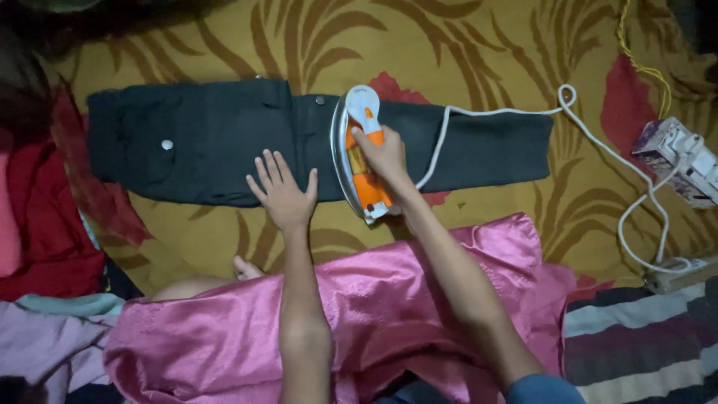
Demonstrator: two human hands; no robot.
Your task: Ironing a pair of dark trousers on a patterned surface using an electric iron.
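Two hands, right hand hiding iron handle

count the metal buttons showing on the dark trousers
2. One silver button sits on the left part of the dark trousers, above the left hand; another button lies near the top edge beside the iron. The iron may hide others.

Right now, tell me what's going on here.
A person is ironing dark trousers laid flat on a yellow patterned cloth. The right hand grips the handle of a white and orange iron resting on the trousers. The left hand lies flat, fingers spread, on the fabric beside it. The iron's white cord runs to a power strip at right. A pink satin cloth covers the person's lap.
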